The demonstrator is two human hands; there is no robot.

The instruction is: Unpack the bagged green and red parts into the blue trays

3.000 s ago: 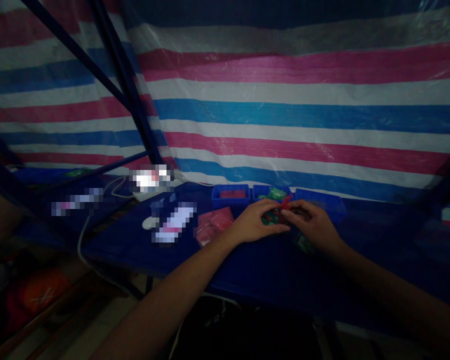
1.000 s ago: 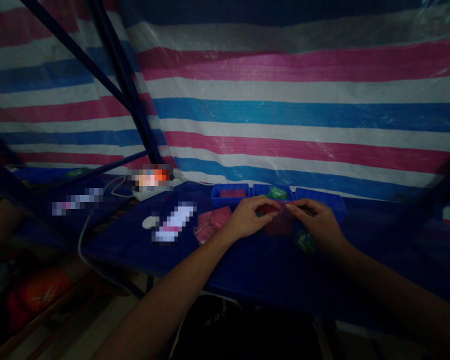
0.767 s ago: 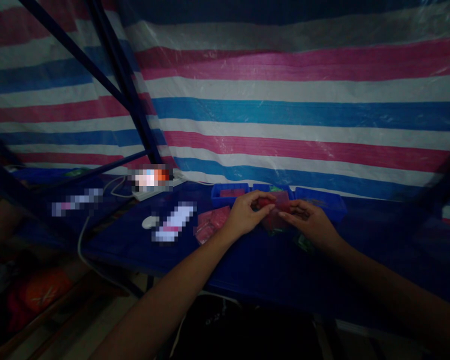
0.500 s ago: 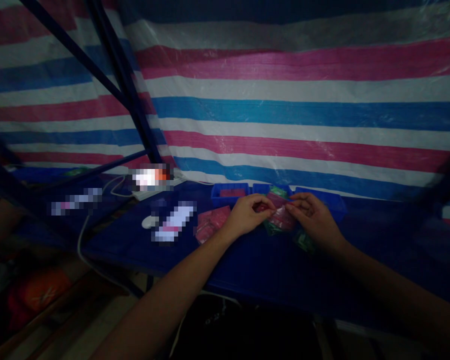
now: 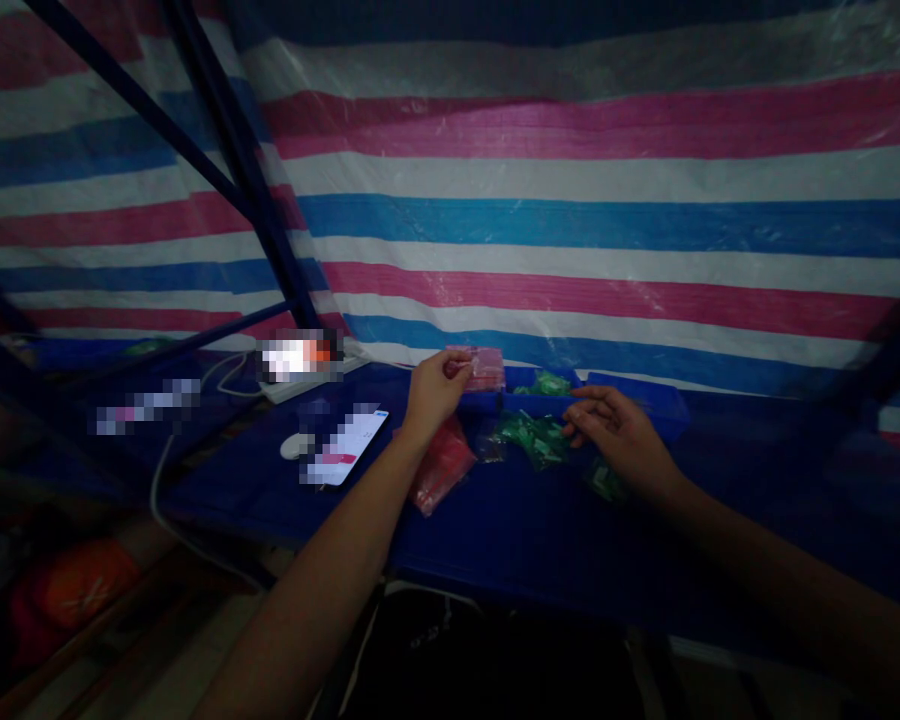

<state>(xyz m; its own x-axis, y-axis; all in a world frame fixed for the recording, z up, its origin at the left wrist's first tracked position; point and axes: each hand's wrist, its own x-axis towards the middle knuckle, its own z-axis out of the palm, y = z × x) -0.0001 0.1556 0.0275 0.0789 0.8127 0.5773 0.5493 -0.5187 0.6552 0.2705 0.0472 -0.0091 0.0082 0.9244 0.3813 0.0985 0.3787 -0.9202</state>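
My left hand (image 5: 435, 393) is closed, thumb and fingertips pinching a flat pink plastic bag (image 5: 486, 367) at the left blue bin (image 5: 481, 402). Below its wrist, more pink bags (image 5: 442, 467) lie on the blue table, partly hidden by my forearm. My right hand (image 5: 619, 435) hovers with loosely curled fingers apart and nothing visible between them. Just left of its fingertips lies a heap of small green packets (image 5: 534, 438). A small clear packet with dark contents (image 5: 493, 446) sits beside that heap. Another green packet (image 5: 604, 481) rests under my right hand.
The middle blue bin (image 5: 544, 404) holds green packets; a right blue bin (image 5: 664, 408) stands beside it. Leftward are a phone (image 5: 356, 448), a white round object (image 5: 297, 446), a power strip (image 5: 307, 380) and a cable (image 5: 157, 490). A striped sheet (image 5: 607, 230) hangs behind.
Both hands were together on a pink bag over the green packets. My right hand has let go; my left has moved left to the left bin and pinches a pink bag there.
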